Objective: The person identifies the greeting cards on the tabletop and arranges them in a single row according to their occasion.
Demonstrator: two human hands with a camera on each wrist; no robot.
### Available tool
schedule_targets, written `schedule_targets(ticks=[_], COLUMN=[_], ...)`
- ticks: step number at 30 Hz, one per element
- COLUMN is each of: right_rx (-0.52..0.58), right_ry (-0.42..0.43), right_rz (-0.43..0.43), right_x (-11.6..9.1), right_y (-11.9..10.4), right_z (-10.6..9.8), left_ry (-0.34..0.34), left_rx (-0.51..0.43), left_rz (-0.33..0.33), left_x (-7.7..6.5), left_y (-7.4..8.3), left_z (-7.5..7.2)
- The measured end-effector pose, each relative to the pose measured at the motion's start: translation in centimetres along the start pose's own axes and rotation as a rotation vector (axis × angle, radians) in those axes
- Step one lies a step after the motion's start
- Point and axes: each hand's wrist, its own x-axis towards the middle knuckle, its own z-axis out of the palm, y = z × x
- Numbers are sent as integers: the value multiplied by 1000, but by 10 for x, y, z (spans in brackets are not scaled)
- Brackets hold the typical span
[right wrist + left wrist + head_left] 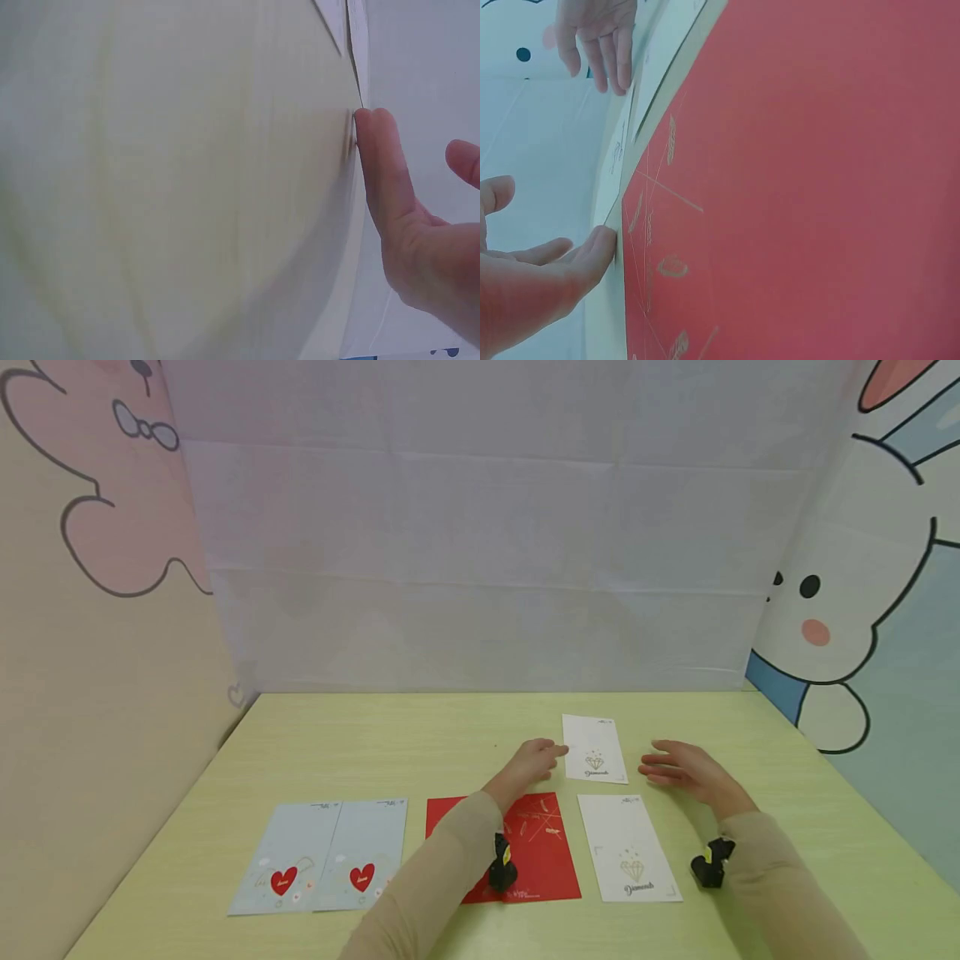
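A white card (588, 745) with a gold diamond drawing and the word "Diamonds" lies toward the back of the table. My left hand (531, 767) is at its left edge, fingertips at or very near the paper; the left wrist view shows the thumb well apart from the fingers. To the right of that card, my right hand (692, 774) hovers low over the table with fingers extended and a gap to the card. A matching white diamond card (618, 827) lies closer to me. Beneath my left forearm is red card paper (543, 860) with gold line drawings, partly hidden by the sleeve.
Two pale blue cards (367, 835) with red hearts lie side by side on the left of the light green table (375, 735). A white cloth (480, 568) hangs behind the table. Cartoon-printed walls (825, 618) stand at both sides.
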Motion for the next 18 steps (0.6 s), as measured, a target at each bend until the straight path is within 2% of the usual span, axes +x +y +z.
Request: schedule_targets(ticks=[2,6,13,18], right_rx=[-14,-49,-115,-119], right_ry=[0,-4,-29,-8], right_rz=[19,39,34,40], right_x=[1,0,0,1], right_y=[-1,-5,-5,-4], right_z=[4,11,19,22], left_ry=[1,0,-12,-7], left_rx=[-64,-128,-157,-161], left_rz=[-31,-68,-99,-111], left_x=[-1,-2,-2,-2], left_y=[2,4,6,7], left_z=[1,5,11,11])
